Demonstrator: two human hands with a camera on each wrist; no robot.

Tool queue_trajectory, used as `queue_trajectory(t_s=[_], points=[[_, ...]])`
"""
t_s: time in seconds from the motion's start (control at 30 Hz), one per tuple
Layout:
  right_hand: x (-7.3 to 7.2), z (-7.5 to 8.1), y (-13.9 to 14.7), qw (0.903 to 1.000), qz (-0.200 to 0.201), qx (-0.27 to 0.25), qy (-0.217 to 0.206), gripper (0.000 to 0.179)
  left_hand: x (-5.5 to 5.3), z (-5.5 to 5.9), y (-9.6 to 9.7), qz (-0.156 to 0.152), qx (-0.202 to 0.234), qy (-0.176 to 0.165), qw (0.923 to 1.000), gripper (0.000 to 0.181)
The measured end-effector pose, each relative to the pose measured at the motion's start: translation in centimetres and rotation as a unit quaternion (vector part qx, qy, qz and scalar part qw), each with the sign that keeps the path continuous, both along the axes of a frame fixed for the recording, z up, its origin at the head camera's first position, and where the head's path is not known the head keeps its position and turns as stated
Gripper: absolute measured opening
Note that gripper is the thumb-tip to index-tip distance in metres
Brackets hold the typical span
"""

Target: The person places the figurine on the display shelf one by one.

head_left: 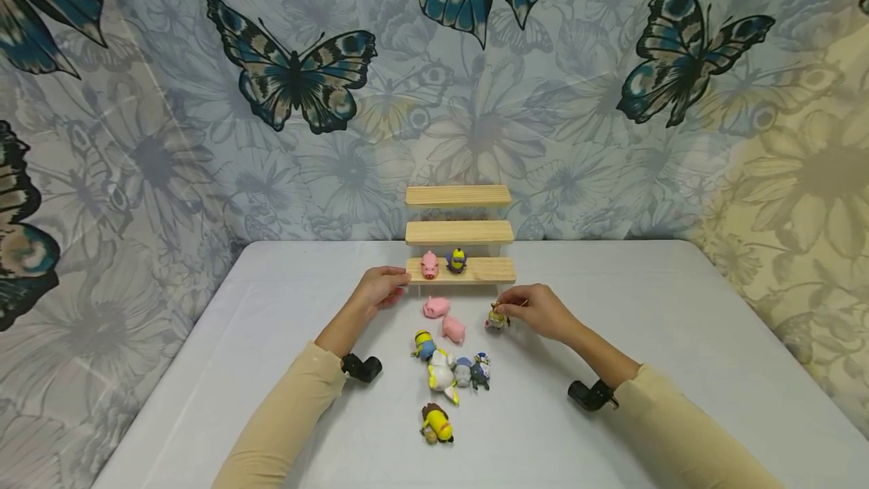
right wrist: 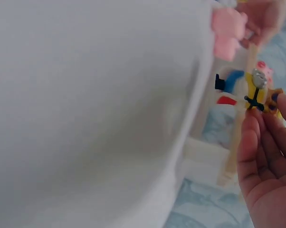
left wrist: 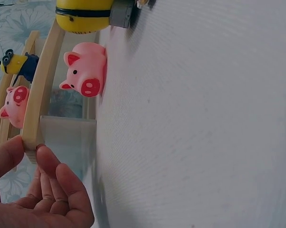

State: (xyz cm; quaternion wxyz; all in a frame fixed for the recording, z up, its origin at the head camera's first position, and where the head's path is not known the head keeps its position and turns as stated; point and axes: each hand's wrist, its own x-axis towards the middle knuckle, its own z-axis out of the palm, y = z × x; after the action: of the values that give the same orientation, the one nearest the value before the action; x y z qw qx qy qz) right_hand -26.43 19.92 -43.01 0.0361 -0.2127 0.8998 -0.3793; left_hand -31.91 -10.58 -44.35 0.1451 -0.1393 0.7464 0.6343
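Note:
My left hand (head_left: 380,290) pinches the left end of the bottom board of a three-tier wooden shelf (head_left: 498,269) between thumb and fingertips. On that board stand a pink pig (head_left: 429,266) and a yellow-and-blue minion figure (head_left: 457,261). In front of the shelf's right end, my right hand (head_left: 541,312) holds a small toy figure (right wrist: 253,92) by its upper part. The toy has a yellow body, one blue and one red leg, a silver piece and a dark cross-shaped piece in front. Two more pink pigs (head_left: 437,307) lie between the hands.
Nearer on the white table (head_left: 292,300) lie a blue-and-yellow minion (head_left: 424,345), a white-and-yellow toy (head_left: 440,373), a grey toy with a blue top (head_left: 462,373), a dark blue-and-white figure (head_left: 481,370) and a yellow-and-brown minion (head_left: 437,424). A butterfly-patterned backdrop (head_left: 475,112) hangs behind.

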Motion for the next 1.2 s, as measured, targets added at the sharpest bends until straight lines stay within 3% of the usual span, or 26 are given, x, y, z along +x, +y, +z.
queue_trajectory(t_s=[0.4,0.8,0.97,1.2], points=[[-1.6,2.4,0.9,0.9997,-0.019,-0.015,-0.004,0.023,-0.2,-0.4,-0.2,-0.002,0.015,0.004,0.9999,0.035],[-4.6,4.3,0.4,0.9995,-0.026,-0.017,0.010,0.026,-0.2,-0.2,-0.2,-0.003,0.010,0.002,0.9999,0.036],[-5.3,4.5,-0.3,0.9989,-0.027,-0.038,-0.001,0.030,-0.2,-0.3,-0.2,-0.003,0.012,0.006,0.9999,0.036],[-6.2,4.0,-1.2,0.9991,-0.035,-0.024,0.003,0.028,-0.2,-0.3,-0.3,-0.007,0.015,0.007,0.9998,0.036]])
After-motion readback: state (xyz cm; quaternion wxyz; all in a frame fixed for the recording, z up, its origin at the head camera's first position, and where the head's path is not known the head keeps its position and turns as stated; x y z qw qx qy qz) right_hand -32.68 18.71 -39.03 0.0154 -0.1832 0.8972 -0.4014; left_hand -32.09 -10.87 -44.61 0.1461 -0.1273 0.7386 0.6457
